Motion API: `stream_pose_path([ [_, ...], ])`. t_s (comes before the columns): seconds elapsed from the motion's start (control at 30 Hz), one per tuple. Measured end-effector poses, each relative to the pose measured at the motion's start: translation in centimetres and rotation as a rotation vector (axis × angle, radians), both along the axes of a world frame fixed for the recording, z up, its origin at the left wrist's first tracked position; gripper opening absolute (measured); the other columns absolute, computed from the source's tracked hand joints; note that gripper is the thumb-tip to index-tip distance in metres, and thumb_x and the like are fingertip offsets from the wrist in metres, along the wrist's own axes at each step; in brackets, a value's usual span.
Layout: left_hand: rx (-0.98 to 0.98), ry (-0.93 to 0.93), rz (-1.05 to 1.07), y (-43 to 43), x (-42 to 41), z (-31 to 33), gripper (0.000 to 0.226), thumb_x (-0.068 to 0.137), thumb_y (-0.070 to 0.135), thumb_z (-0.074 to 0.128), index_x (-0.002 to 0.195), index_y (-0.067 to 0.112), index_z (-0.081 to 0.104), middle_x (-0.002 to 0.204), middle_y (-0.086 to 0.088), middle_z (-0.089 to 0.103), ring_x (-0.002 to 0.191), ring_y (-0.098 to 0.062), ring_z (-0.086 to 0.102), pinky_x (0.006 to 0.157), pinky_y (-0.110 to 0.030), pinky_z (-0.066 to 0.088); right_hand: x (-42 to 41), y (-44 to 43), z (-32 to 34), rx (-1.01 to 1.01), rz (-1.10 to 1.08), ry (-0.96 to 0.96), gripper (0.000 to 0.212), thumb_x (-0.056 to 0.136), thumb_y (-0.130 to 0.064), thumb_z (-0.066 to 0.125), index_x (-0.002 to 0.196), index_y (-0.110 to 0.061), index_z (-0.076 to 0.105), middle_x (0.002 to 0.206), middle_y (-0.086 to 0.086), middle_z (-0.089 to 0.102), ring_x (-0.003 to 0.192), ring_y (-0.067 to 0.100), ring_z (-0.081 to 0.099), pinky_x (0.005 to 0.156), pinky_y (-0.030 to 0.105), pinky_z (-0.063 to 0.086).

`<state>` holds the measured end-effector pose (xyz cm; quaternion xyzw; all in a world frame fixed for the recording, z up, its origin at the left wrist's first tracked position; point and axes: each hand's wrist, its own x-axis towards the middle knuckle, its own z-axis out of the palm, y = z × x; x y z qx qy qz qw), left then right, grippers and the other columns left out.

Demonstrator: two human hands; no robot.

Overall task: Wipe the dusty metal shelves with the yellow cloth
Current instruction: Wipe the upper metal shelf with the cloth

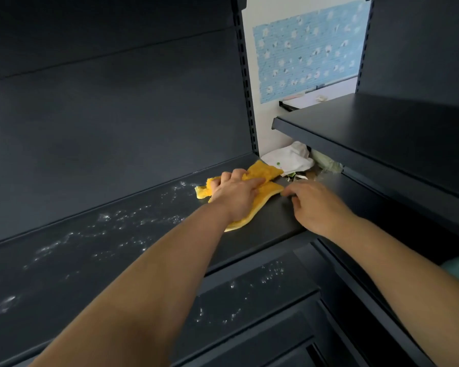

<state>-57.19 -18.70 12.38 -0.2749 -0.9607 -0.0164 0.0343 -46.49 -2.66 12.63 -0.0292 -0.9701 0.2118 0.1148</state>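
Note:
A dark metal shelf (96, 250) runs from lower left to the far right corner, speckled with white dust along its left and middle. The yellow cloth (265, 172) lies crumpled at the shelf's far right end. My left hand (236, 196) presses down on the cloth with fingers spread over it. My right hand (316, 205) rests on the shelf's right end beside the cloth, fingers loosely curled, holding nothing. A lower shelf (249, 292) below also carries white dust.
A second dark shelf unit (382, 133) stands at right angles on the right. White rags and scraps (289, 157) lie in the gap behind the corner. A slotted upright (245, 80) and a blue patterned wall panel (308, 49) are beyond.

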Motion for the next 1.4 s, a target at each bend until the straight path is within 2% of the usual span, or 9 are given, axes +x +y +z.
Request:
stream_pose_path([
  [0.13, 0.001, -0.014, 0.058, 0.9, -2.6, -0.1, 0.042, 0.099, 0.042, 0.026, 0.139, 0.052, 0.030, 0.149, -0.002, 0.026, 0.132, -0.031, 0.024, 0.107, -0.053, 0.014, -1.5, -0.5, -0.1, 0.017, -0.010, -0.047, 0.038, 0.091, -0.008, 0.046, 0.123, -0.021, 0.062, 0.127, 0.004, 0.059, 0.116, 0.024, 0.054, 0.093, 0.037, 0.048],
  [0.37, -0.020, 0.033, 0.217, 1.6, -5.6, -0.5, 0.045, 0.098, 0.035, 0.031, 0.141, 0.047, 0.029, 0.140, -0.006, 0.032, 0.126, -0.032, 0.029, 0.105, -0.051, 0.022, -3.9, -2.4, -0.1, -0.004, 0.010, -0.046, 0.040, 0.090, -0.006, 0.046, 0.124, -0.022, 0.061, 0.128, 0.004, 0.058, 0.116, 0.024, 0.055, 0.096, 0.037, 0.047],
  [0.5, -0.033, 0.054, 0.291, 0.8, -6.1, -0.5, 0.044, 0.096, 0.035, 0.025, 0.138, 0.039, 0.039, 0.132, -0.008, 0.038, 0.121, -0.030, 0.032, 0.102, -0.049, 0.024, -4.9, -3.8, 0.2, 0.011, 0.052, -0.051, 0.041, 0.090, -0.004, 0.048, 0.124, -0.021, 0.061, 0.126, 0.003, 0.059, 0.114, 0.023, 0.056, 0.096, 0.036, 0.047],
  [0.67, -0.121, 0.086, 0.410, -2.3, -5.9, 0.0, 0.046, 0.093, 0.033, 0.026, 0.131, 0.027, 0.050, 0.134, -0.010, 0.040, 0.123, -0.031, 0.030, 0.104, -0.055, 0.019, -5.4, -5.3, 0.4, 0.048, 0.091, -0.065, 0.040, 0.091, -0.007, 0.047, 0.123, -0.025, 0.062, 0.125, 0.000, 0.058, 0.111, 0.021, 0.058, 0.095, 0.035, 0.047],
  [0.73, -0.114, 0.062, 0.468, -4.0, -5.9, 0.3, 0.048, 0.093, 0.035, 0.024, 0.131, 0.025, 0.050, 0.135, -0.011, 0.040, 0.123, -0.031, 0.031, 0.103, -0.054, 0.022, -5.6, -6.1, 0.5, 0.060, 0.123, -0.057, 0.039, 0.091, -0.008, 0.046, 0.122, -0.026, 0.062, 0.125, -0.001, 0.058, 0.112, 0.020, 0.057, 0.095, 0.036, 0.048],
  [0.97, -0.119, 0.021, 0.592, -9.1, -5.3, 0.5, 0.049, 0.093, 0.041, 0.023, 0.127, 0.024, 0.054, 0.131, -0.011, 0.042, 0.120, -0.029, 0.033, 0.097, -0.053, 0.026, -6.2, -8.8, 0.2, 0.091, 0.207, -0.039, 0.038, 0.092, -0.010, 0.045, 0.123, -0.026, 0.061, 0.126, -0.002, 0.058, 0.115, 0.020, 0.055, 0.095, 0.039, 0.048],
  [1.17, -0.119, 0.001, 0.756, -12.6, -5.3, 0.5, 0.049, 0.090, 0.045, 0.026, 0.120, 0.022, 0.057, 0.127, -0.010, 0.043, 0.115, -0.028, 0.034, 0.089, -0.049, 0.029, -6.3, -8.4, 0.0, 0.186, 0.167, -0.031, 0.039, 0.091, -0.013, 0.047, 0.125, -0.028, 0.059, 0.126, -0.002, 0.059, 0.115, 0.021, 0.055, 0.093, 0.037, 0.046],
  [1.4, -0.116, -0.007, 0.801, -11.2, -5.9, 0.5, 0.047, 0.084, 0.028, 0.036, 0.127, 0.021, 0.052, 0.131, -0.005, 0.040, 0.121, -0.028, 0.033, 0.097, -0.049, 0.027, -6.6, -6.5, -0.2, 0.144, 0.187, -0.056, 0.033, 0.094, -0.021, 0.047, 0.124, -0.029, 0.059, 0.128, -0.003, 0.059, 0.117, 0.020, 0.055, 0.097, 0.036, 0.045],
])
